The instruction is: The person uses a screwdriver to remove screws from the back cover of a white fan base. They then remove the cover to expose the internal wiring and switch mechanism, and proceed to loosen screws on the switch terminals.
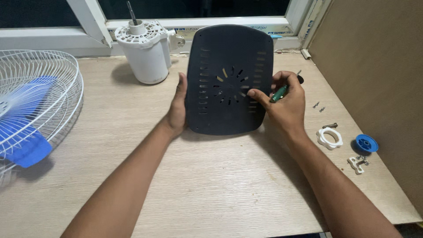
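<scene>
Near the table's far edge, the left hand (177, 108) braces the dark vented panel (229, 79) upright with fingers pressed flat along its edge, while the right hand (286, 103) steadies the opposite edge, fingers curled around a green-handled screwdriver (279, 93).

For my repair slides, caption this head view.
Both hands hold a dark vented panel upright on the table.

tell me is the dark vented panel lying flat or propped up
Propped up: the dark vented panel stands on its lower edge on the table, left hand and right hand steadying its sides.
</scene>
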